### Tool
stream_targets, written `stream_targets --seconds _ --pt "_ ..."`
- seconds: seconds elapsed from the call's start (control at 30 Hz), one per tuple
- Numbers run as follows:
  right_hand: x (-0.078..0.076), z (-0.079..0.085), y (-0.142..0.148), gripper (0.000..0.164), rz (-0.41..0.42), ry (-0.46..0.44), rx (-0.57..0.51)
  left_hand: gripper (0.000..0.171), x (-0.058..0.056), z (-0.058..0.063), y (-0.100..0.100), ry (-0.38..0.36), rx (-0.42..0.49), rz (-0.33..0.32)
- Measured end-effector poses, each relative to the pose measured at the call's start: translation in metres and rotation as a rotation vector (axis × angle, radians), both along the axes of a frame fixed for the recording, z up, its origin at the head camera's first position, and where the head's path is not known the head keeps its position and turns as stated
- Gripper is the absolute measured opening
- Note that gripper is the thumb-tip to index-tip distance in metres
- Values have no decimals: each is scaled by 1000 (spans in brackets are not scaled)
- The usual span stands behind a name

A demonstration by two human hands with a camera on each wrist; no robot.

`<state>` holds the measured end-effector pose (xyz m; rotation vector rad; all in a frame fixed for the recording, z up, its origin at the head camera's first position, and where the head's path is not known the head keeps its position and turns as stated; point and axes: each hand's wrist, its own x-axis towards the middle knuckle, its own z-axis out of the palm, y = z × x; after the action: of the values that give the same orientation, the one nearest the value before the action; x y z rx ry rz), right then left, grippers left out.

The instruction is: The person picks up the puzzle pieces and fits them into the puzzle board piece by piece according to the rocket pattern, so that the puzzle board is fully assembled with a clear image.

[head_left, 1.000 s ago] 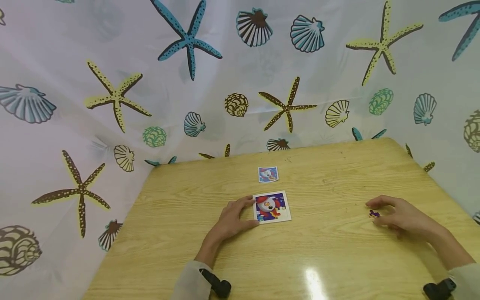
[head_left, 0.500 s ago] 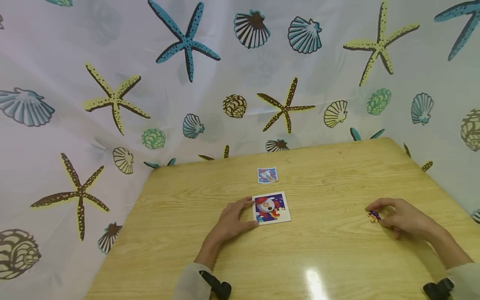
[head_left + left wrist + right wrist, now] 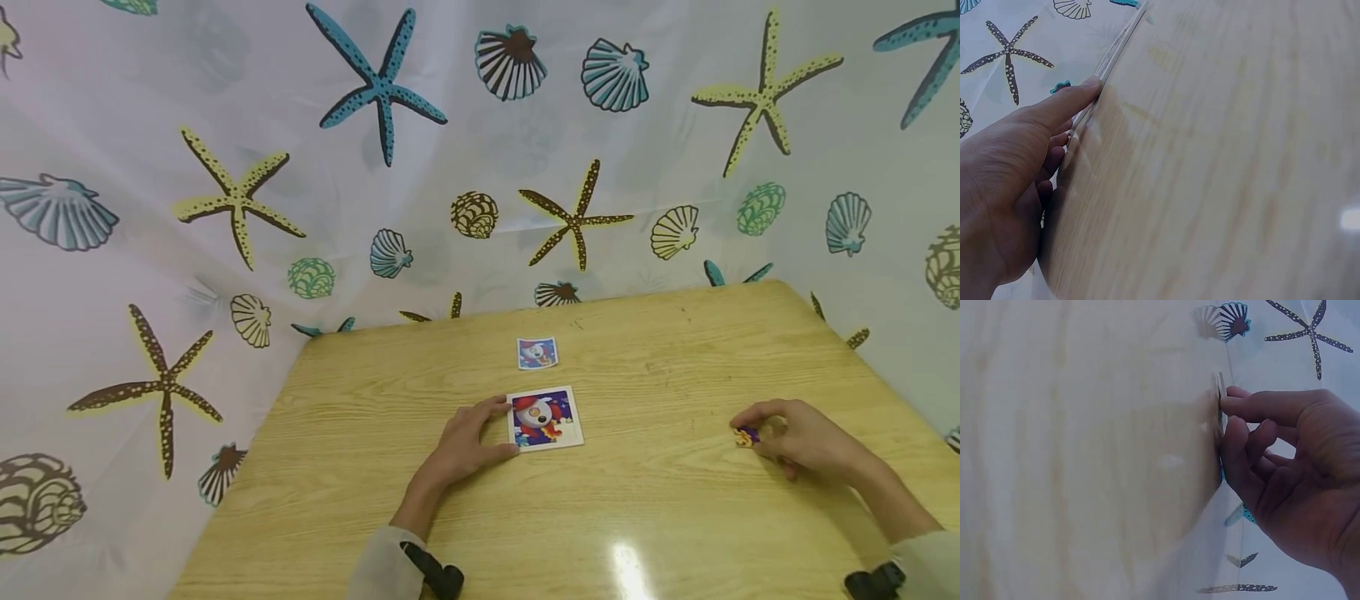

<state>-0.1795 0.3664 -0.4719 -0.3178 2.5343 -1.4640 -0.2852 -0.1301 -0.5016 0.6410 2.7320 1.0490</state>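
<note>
A small square jigsaw puzzle (image 3: 537, 415) in a white tray lies on the table, its picture a white and red cartoon rocket-like figure on dark blue. Its lower right part shows pale, without picture. My left hand (image 3: 467, 446) holds the tray's left side, thumb at the near corner and fingers at the far one; the left wrist view has the tray edge-on under the left thumb (image 3: 1075, 97). Far to the right, my right hand (image 3: 806, 437) pinches a purple and orange puzzle piece (image 3: 746, 437) between thumb and fingers, low over the table. In the right wrist view this piece (image 3: 1222, 394) appears edge-on.
A small picture card (image 3: 537, 353) with the same image lies behind the puzzle. The wooden table (image 3: 637, 500) reaches a white curtain (image 3: 420, 183) printed with starfish and shells at the back and sides.
The puzzle piece has turned in my right fingers, showing more of its orange part. My left hand and the puzzle have stayed in place; the head view shifted slightly.
</note>
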Motion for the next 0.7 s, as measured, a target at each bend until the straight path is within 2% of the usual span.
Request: stream_targets --seconds 0.17,0.47,0.7 --pt "-4 1 -7 40 7 41 10 73 1 0 0 1 -2 7" --pt "-8 1 -22 37 -11 39 -11 74 0 1 0 1 -10 -7" --pt "-17 9 -38 36 -30 66 -38 74 0 -1 -2 10 -17 -5"
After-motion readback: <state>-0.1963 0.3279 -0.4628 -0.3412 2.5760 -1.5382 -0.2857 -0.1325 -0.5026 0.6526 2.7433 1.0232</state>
